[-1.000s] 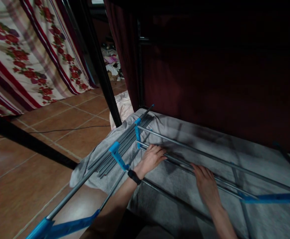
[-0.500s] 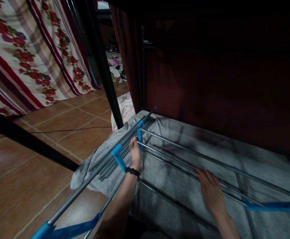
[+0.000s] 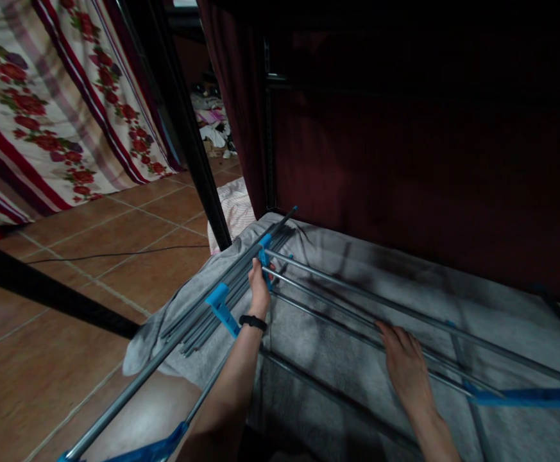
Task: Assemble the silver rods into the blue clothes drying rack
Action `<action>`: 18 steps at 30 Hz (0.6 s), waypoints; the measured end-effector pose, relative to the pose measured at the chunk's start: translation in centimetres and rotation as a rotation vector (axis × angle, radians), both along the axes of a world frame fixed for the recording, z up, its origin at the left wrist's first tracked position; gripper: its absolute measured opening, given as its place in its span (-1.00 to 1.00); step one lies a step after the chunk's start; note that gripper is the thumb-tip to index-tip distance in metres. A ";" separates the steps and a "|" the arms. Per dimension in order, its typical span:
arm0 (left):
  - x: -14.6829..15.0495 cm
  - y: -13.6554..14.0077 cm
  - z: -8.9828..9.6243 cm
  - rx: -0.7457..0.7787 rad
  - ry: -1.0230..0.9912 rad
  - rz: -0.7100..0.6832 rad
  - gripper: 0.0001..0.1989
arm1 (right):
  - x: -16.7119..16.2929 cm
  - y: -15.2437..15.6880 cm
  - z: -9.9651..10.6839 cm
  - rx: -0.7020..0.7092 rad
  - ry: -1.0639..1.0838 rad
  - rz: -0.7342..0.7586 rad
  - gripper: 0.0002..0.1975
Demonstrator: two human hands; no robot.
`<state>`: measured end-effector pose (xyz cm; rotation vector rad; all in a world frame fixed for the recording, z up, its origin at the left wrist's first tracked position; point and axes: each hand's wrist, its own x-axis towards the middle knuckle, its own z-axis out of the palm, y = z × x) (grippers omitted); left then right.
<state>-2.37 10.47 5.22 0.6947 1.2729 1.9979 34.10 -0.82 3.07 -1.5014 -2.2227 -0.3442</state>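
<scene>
Rack [image 3: 356, 301], centre frame on grey cloth [image 3: 501, 308]: thin metal rods, likely light, stiff, slippery, best held at blue joints; left hand [image 3: 259, 290] clenched around rod end by blue clip [image 3: 264, 253]; right hand [image 3: 407, 366] flat, fingers released, on rods.

It was a room in a home: a terracotta tiled floor [image 3: 92, 256], a floral curtain [image 3: 43, 109], a metal drying rack [image 3: 356, 301] and scattered clothes [image 3: 212, 125] showed it
</scene>
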 end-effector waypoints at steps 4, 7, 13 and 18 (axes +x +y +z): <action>-0.3 0.1 -1.0 0.057 -0.052 -0.031 -0.37 | 0.1 0.0 -0.1 -0.004 -0.011 0.002 -0.47; -0.6 -0.1 -1.5 0.077 -0.063 -0.072 -0.40 | 0.2 0.1 -0.2 -0.011 -0.004 -0.002 -0.47; -0.7 -0.3 -1.6 0.085 -0.080 -0.089 -0.44 | 0.3 0.1 0.2 -0.005 -0.019 0.005 -0.49; -0.5 -0.3 -1.4 0.060 -0.090 -0.082 -0.45 | -2.8 0.4 1.9 -0.012 0.011 0.014 -0.58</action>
